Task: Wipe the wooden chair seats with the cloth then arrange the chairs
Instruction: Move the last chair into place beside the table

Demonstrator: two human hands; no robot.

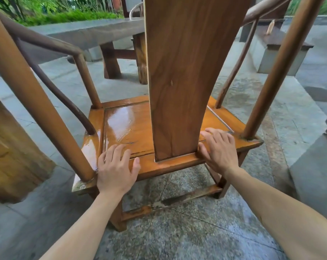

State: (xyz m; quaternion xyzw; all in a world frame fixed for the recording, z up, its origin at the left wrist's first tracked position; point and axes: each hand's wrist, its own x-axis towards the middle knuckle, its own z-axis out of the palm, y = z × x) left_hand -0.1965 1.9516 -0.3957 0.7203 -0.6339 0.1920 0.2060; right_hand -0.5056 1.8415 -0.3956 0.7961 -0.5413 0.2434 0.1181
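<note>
The orange-brown lacquered wooden armchair (159, 128) is seen from behind, standing on the grey speckled stone floor (177, 231), its glossy seat panel (129, 124) lying directly ahead of and below the person, wet-looking and reflective, which suggests the wiping of this seat is done. No cloth is seen. The left hand (115, 169) is laid flat, fingers spread, on the back seat rail just beside the left rear post (37, 102); the right hand (219, 149) is likewise laid flat with fingers spread on the rail and seat edge, touching the base of the broad upright back splat (187, 76), which stands between the two hands. Neither hand is curled round anything. Both hands lie about equally near the seat, so a straight push or a slide is judged to be the move in hand, part of arranging the chair. The chair's front faces away, toward a long grey slab worktop (87, 32) on thick wooden legs, which lies beyond the seat. Open floor is left between the chair front and that worktop. A rough yellow-brown wooden block (12, 151) stands close on the left, and a low grey step (271, 53) lies to the right, so room sideways is narrower.
</note>
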